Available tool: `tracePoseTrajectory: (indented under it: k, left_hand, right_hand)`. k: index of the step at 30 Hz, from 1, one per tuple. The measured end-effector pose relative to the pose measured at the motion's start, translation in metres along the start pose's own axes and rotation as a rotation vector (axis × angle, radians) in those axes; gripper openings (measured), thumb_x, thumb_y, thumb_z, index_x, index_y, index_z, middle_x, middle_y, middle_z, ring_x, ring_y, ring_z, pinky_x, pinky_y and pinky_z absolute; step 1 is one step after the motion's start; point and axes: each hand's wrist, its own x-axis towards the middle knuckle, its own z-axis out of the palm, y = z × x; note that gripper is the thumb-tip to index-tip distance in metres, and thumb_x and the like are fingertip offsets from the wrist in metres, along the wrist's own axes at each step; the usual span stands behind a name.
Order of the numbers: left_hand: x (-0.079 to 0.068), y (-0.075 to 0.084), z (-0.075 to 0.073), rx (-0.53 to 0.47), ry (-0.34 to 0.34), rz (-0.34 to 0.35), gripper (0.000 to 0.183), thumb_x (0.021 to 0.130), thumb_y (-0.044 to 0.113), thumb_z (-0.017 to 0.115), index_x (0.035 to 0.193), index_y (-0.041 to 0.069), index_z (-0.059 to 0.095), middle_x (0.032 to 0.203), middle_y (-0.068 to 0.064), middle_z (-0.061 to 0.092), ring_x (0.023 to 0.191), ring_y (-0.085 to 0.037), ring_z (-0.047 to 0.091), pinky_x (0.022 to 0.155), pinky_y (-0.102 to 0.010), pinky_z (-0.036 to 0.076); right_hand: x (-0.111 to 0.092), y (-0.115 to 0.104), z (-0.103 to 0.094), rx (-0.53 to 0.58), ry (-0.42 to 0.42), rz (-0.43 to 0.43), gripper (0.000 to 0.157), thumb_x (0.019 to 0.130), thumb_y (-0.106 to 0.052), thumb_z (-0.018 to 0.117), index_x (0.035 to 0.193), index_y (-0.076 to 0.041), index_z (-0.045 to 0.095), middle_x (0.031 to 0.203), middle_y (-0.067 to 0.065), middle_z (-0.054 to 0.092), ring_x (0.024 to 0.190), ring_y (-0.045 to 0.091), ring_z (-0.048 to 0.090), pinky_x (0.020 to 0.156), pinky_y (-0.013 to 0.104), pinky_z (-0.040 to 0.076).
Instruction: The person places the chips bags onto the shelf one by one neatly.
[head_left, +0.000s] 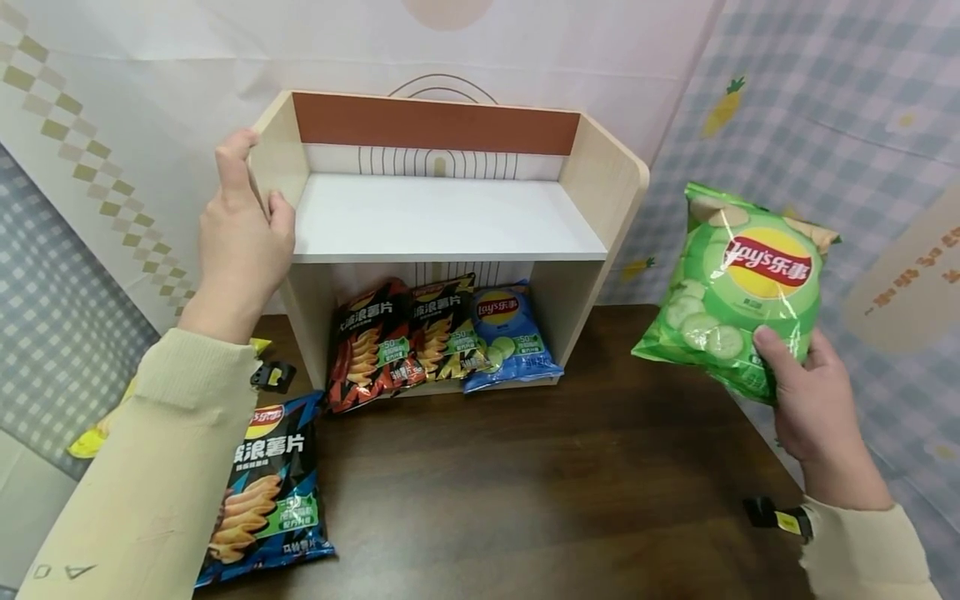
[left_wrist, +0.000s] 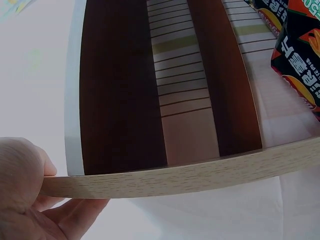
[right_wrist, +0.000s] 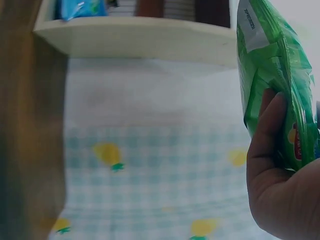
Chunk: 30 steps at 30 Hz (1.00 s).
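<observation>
My right hand (head_left: 821, 408) pinches a green Lay's chip bag (head_left: 772, 275) by its lower right corner, thumb in front. The bag hangs in the air to the right of a small two-tier wooden shelf (head_left: 450, 218). In the right wrist view, fingers (right_wrist: 267, 135) curl against the back of the bag. On the shelf's left side panel my left hand (head_left: 247, 237) grips the edge, and the left wrist view has the panel edge (left_wrist: 175, 180) between thumb and fingers. The lower tier holds a red-black chip bag (head_left: 372, 346), a gold-black chip bag (head_left: 446, 329) and a blue chip bag (head_left: 512, 333).
A blue-black chip bag (head_left: 273, 492) lies on the dark wooden table (head_left: 525, 492) at front left, partly behind the left sleeve. Something yellow (head_left: 90, 442) shows beyond that sleeve, mostly hidden. Patterned cloth (head_left: 825, 100) hangs behind the shelf and on both sides.
</observation>
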Motion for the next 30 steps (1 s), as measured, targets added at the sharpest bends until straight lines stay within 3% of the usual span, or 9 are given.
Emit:
tracePoseTrajectory:
  k: [9, 16, 30]
  left_hand:
    - [0.000, 0.001, -0.001, -0.001, -0.016, -0.012, 0.051, 0.097, 0.021, 0.038, 0.143, 0.031, 0.019, 0.116, -0.038, 0.054, 0.086, -0.054, 0.057, 0.068, -0.063, 0.046]
    - [0.000, 0.000, 0.000, -0.009, -0.008, -0.008, 0.050, 0.097, 0.020, 0.040, 0.142, 0.031, 0.019, 0.120, -0.038, 0.053, 0.093, -0.055, 0.057, 0.071, -0.064, 0.047]
    - [0.000, -0.001, -0.001, 0.006, 0.004, 0.006, 0.050, 0.097, 0.019, 0.040, 0.141, 0.030, 0.020, 0.111, -0.039, 0.055, 0.082, -0.054, 0.056, 0.065, -0.062, 0.045]
  right_hand:
    - [-0.001, -0.031, 0.029, 0.046, -0.102, -0.106, 0.043, 0.099, -0.001, 0.049, 0.141, -0.002, 0.042, 0.120, 0.011, 0.057, 0.092, 0.015, 0.063, 0.070, 0.024, 0.055]
    - [0.005, -0.039, 0.065, 0.069, -0.178, -0.138, 0.042, 0.098, 0.001, 0.049, 0.140, -0.001, 0.043, 0.116, 0.012, 0.056, 0.089, 0.015, 0.063, 0.071, 0.024, 0.055]
    - [0.036, -0.038, 0.130, -0.169, -0.226, -0.052, 0.049, 0.092, -0.018, 0.067, 0.137, -0.011, 0.050, 0.117, 0.012, 0.058, 0.089, 0.017, 0.061, 0.071, 0.023, 0.053]
